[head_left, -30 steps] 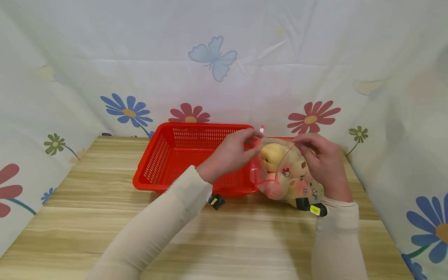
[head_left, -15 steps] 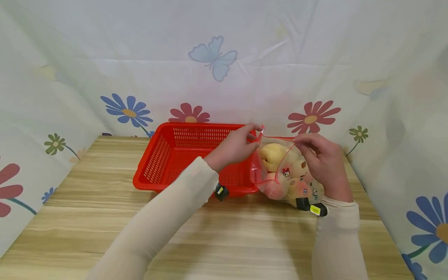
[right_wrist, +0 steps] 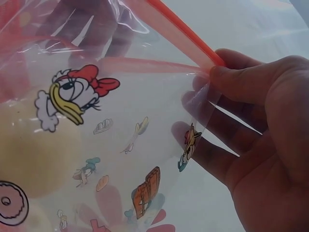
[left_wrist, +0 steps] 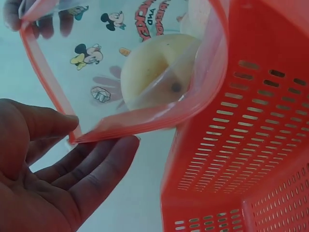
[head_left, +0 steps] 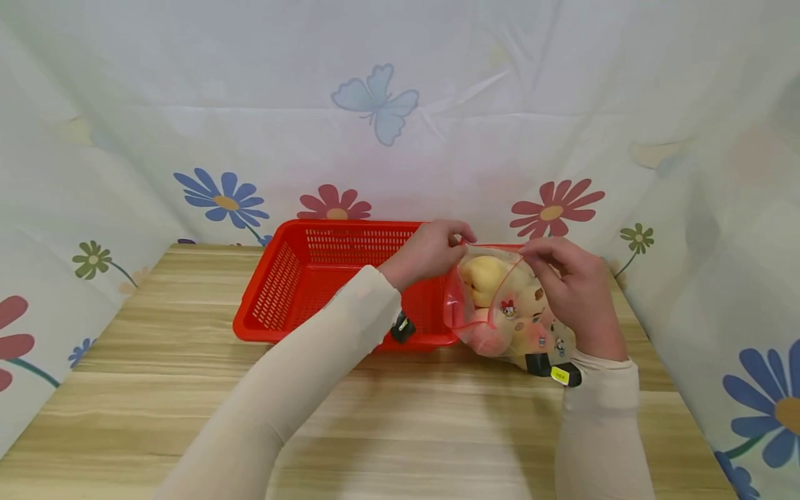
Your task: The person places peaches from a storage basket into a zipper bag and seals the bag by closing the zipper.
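Note:
A clear zip bag (head_left: 514, 312) with red zip strips and cartoon prints holds several yellow and pinkish fruits that look like peaches. A yellow peach (head_left: 481, 278) lies just inside its open mouth, a pink one (head_left: 486, 339) lower down. My left hand (head_left: 431, 251) pinches the left corner of the mouth; the left wrist view shows its thumb and fingers on either side of the red zip strip (left_wrist: 145, 124). At the opposite corner my right hand (head_left: 570, 285) grips the zip edge between thumb and forefinger, its other fingers behind the film (right_wrist: 130, 108).
A red slotted plastic basket (head_left: 248, 326) stands directly left of the bag, and my left forearm reaches over its front rim. Both rest on a wood-grain table (head_left: 387, 423). Flower-printed cloth (head_left: 262, 153) rises behind and on both sides. Black wrist cameras (head_left: 403, 328) sit at each wrist.
My left hand has moved right and slightly up, from beside the bag's left corner onto it, covering the red-and-white tab there. My right hand keeps its grip in place.

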Available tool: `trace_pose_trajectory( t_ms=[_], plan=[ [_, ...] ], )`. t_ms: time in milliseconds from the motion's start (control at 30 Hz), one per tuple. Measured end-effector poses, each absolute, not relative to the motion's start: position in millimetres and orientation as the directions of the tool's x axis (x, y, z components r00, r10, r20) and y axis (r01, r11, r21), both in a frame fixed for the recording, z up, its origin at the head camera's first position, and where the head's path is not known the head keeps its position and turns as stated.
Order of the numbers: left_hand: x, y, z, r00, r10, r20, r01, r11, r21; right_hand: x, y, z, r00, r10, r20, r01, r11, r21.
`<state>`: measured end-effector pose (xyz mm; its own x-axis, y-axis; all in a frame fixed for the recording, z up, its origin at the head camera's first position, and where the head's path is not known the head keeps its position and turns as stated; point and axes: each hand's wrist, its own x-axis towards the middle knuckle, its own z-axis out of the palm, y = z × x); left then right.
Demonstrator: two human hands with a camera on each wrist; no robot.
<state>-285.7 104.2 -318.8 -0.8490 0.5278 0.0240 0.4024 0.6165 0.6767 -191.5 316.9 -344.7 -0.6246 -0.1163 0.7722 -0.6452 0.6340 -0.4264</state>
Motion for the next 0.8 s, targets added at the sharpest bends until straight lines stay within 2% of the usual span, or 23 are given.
trace_pose_trajectory(
  t_ms=[333, 600, 700, 733, 800],
  plan=[
    [-291.1, 108.3, -319.1, -0.872, 0.489, 0.026, 0.363, 0.611, 0.704, -190.6, 314.0, -342.9, -0.615, -0.142, 0.775, -0.671, 0.611, -0.42],
    [-293.9, 108.7, -321.6, -0.877, 0.479, 0.048, 0.36, 0.586, 0.727, -184.0, 313.2, -338.5, -0.591, -0.175, 0.788, -0.663, 0.661, -0.351],
    [-294.7, 108.3, -322.5, -0.873, 0.484, 0.053, 0.359, 0.568, 0.741, -174.3, 311.0, -332.5, -0.579, -0.228, 0.783, -0.686, 0.655, -0.316],
    [-294.8, 108.3, -322.4, -0.873, 0.485, 0.052, 0.358, 0.565, 0.743, -170.7, 310.1, -330.5, -0.591, -0.261, 0.763, -0.685, 0.661, -0.305],
    [-295.0, 108.3, -322.2, -0.875, 0.481, 0.05, 0.351, 0.562, 0.749, -162.2, 307.2, -326.3, -0.67, -0.336, 0.662, -0.662, 0.675, -0.327]
  ],
)
